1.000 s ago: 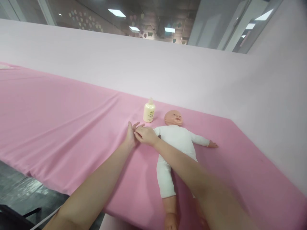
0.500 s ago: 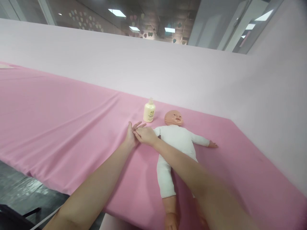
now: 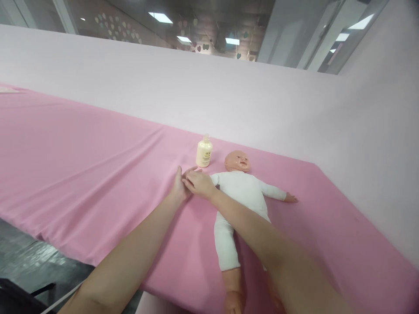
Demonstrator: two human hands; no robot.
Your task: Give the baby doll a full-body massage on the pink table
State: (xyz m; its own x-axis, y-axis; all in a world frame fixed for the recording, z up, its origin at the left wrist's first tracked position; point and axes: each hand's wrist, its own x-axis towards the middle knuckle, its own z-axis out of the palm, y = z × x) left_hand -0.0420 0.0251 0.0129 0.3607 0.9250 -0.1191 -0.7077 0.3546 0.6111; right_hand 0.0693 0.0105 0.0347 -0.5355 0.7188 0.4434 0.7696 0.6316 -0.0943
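A baby doll [image 3: 240, 187] in a white suit lies on its back on the pink cover, with one arm out to each side. Its left-hand arm in the picture runs in under my right hand [image 3: 199, 184], whose fingers are closed around its end; the doll's hand itself is hidden there. My left hand [image 3: 180, 185] lies palm up, touching my right hand, thumb raised and fingers stretched out beneath. Just beyond my fingers a pale yellow pump bottle [image 3: 203, 155] stands upright, touched by neither hand.
The pink-covered table [image 3: 98, 165] runs off to the left. A white wall [image 3: 163, 91] borders it at the back, and another rises at the right. Windows are above. At the lower left, a dark object [image 3: 16, 296] is on the grey floor.
My right fingers have slid slightly over the left palm, and the left fingers show less spread. The doll and the bottle have not moved.
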